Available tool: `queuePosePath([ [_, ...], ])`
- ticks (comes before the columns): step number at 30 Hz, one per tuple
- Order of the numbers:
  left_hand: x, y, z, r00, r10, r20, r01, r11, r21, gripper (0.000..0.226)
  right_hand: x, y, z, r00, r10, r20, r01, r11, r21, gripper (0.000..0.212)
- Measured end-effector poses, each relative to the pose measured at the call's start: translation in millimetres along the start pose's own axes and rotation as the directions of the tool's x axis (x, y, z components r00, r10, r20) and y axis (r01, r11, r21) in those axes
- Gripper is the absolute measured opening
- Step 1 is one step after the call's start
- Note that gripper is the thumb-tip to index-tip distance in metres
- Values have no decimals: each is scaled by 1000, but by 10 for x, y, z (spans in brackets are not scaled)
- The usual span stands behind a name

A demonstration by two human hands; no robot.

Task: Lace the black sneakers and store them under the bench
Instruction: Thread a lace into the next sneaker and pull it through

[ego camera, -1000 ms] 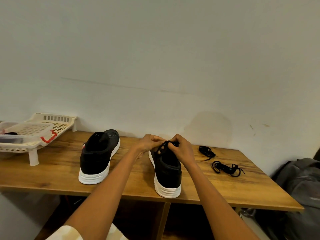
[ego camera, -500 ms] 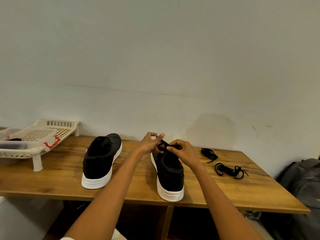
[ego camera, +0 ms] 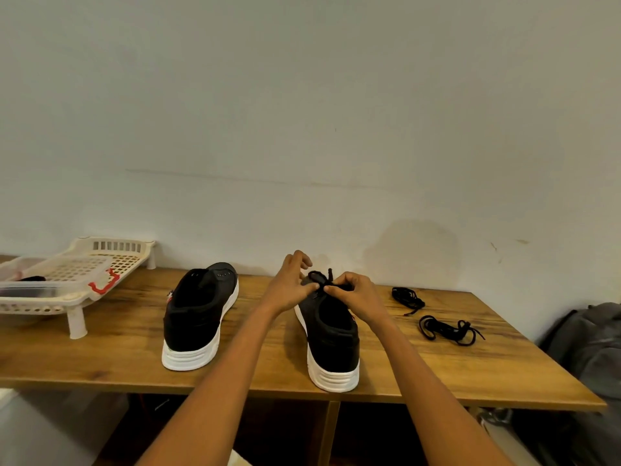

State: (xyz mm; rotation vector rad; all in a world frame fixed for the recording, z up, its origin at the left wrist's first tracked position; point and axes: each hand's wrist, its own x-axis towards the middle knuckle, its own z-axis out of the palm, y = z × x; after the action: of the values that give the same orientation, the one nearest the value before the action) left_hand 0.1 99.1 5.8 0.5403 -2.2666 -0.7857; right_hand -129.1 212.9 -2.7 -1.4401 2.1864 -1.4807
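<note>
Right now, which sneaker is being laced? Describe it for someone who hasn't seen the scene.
On the wooden bench stand two black white-soled sneakers, heels toward the camera. It is the right sneaker: both hands meet at its lace, while the left sneaker stands untouched.

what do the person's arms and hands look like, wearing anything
Both forearms are bare up to the bottom frame edge, with no watch, bracelet or gloves. No rings show on the left hand or the right hand. A bit of pale cream fabric shows at the bottom edge between the arms.
</note>
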Motion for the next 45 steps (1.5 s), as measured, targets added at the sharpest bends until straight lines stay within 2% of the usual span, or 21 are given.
queuePosePath([
  [2, -4, -13, -59, 1000, -7, -2, 6, 992, -122, 13, 7, 12, 2, 1000, 13, -11, -13, 1000, -25, 10],
  [3, -10, -23, -78, 999, 0, 33, 4, 993, -120, 12, 12, 15, 2, 1000, 16, -14, -16, 999, -37, 10],
  [6, -45, -32, -84, 987, 27, 160, -30, 999, 19, 22, 10, 8, 6, 1000, 9, -20, -10, 999, -45, 11],
  [12, -23, -104, -111, 983, 40, 179, -56, 994, 89, 13, -25, -19, -15, 1000, -9, 3, 9, 1000, -3, 11],
  [15, -1, -141, -101, 985, 44, 166, -75, 980, 186, 7, -10, -1, -14, 1000, -16, 10, 16, 1000, -21, 12],
  [17, 29, -115, -73, 993, 37, 115, -47, 995, 84, 19, 7, 11, -15, 1000, -21, 13, 22, 999, -34, 11],
  [19, 41, -35, -57, 995, -44, 88, 58, 984, -167, 32, 12, 9, -11, 999, -30, 20, 32, 997, -66, 12],
  [20, 44, -9, -46, 993, -75, 92, 96, 964, -247, 32, 11, 4, -10, 999, -35, 21, 37, 996, -81, 14],
  [22, 59, -17, 2, 995, -74, 72, 85, 984, -159, 22, -1, -14, -20, 999, -51, 8, 52, 994, -100, 17],
  [24, 44, -10, 31, 998, -68, 9, 69, 996, -61, 26, -8, -25, -37, 998, -67, 1, 67, 992, -111, 18],
  [25, 41, 7, 34, 996, -76, -36, 73, 993, -94, 28, -8, -30, -44, 997, -73, 4, 73, 990, -117, 18],
  [27, 50, 47, 7, 989, -130, -76, 104, 955, -278, 28, -8, -37, -45, 997, -78, 15, 79, 988, -132, 18],
  [29, 71, 91, -34, 978, -204, -49, 155, 862, -483, 28, -8, -44, -43, 997, -77, 19, 79, 986, -144, 19],
  [30, 67, 116, -48, 974, -225, -34, 176, 840, -513, 32, -6, -43, -41, 997, -77, 18, 78, 986, -148, 19],
  [31, 59, 125, -49, 972, -233, -26, 192, 856, -481, 36, -7, -40, -37, 997, -77, 16, 78, 986, -150, 19],
  [33, 52, 84, -8, 978, -209, -7, 199, 940, -277, 37, -7, -32, -31, 997, -73, 5, 73, 987, -145, 19],
  [35, 48, 59, 30, 977, -210, 38, 214, 970, -118, 34, -9, -28, -25, 998, -65, -8, 63, 988, -139, 21],
  [40, 25, 150, 1, 941, -280, 189, 323, 910, -259, 25, -7, -8, -30, 996, -84, -3, 83, 987, -140, 20],
  [42, 34, 162, 2, 936, -290, 199, 338, 898, -281, 21, -6, 3, -53, 996, -87, 14, 88, 990, -106, 23],
  [45, 30, 151, 15, 931, -308, 198, 359, 872, -333, 21, -32, 3, -211, 992, 81, -102, -63, 984, 164, 30],
])
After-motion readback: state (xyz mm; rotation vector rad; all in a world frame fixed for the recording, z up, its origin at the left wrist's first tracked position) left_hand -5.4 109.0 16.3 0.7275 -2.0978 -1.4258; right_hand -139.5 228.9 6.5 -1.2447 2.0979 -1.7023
